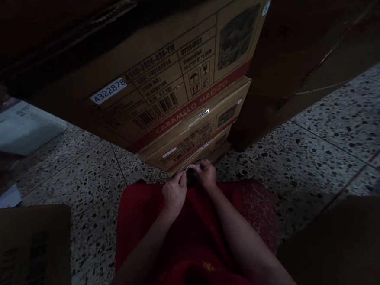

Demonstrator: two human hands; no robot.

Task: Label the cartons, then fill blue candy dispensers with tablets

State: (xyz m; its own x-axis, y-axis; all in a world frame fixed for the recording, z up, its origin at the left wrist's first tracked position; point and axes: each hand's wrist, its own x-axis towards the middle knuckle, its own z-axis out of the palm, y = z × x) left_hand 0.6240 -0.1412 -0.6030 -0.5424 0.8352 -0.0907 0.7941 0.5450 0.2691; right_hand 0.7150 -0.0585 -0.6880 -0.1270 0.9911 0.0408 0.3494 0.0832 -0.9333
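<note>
1. Pinching with my left hand (174, 192), in front of the CARAMELO MACIZO carton stack (186, 86), I should grip lightly.
2. The thin pale strip (187, 169), before the stack's base, wants gentle tension.
3. My right hand (206, 175), close beside, is curled around a small bluish item (198, 165); brace that.

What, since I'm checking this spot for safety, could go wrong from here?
The pale item at the left hand is small; if dropped, it could be hard to spot on the speckled floor.
The light is dim, so a finger could be misplaced on such a small thing.
The stack rises close in front of both hands, so leaning forward might bump it.
</note>
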